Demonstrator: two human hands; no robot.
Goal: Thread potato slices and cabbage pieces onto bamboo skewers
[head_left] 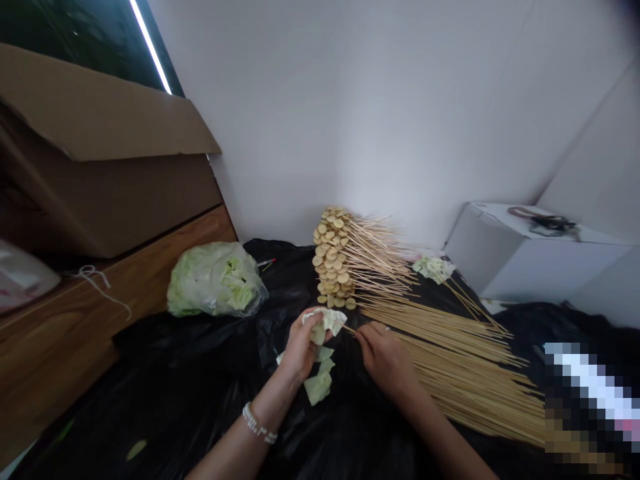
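Note:
My left hand, a beaded bracelet at its wrist, is closed around pale green cabbage leaf pieces. A thin wooden skewer runs from these leaves to my right hand, whose fingers pinch it. More loose cabbage pieces lie on black plastic sheeting just below my left hand. To the right, partly behind my right hand and forearm, spreads a layer of long bare skewers. Where the skewer tip sits inside the leaves is hidden.
Against the wall, skewers with round pale slices are stacked. A plastic bag of cabbage stands left; a few leaf-topped skewers lie right. A cardboard box is far left, a white box far right.

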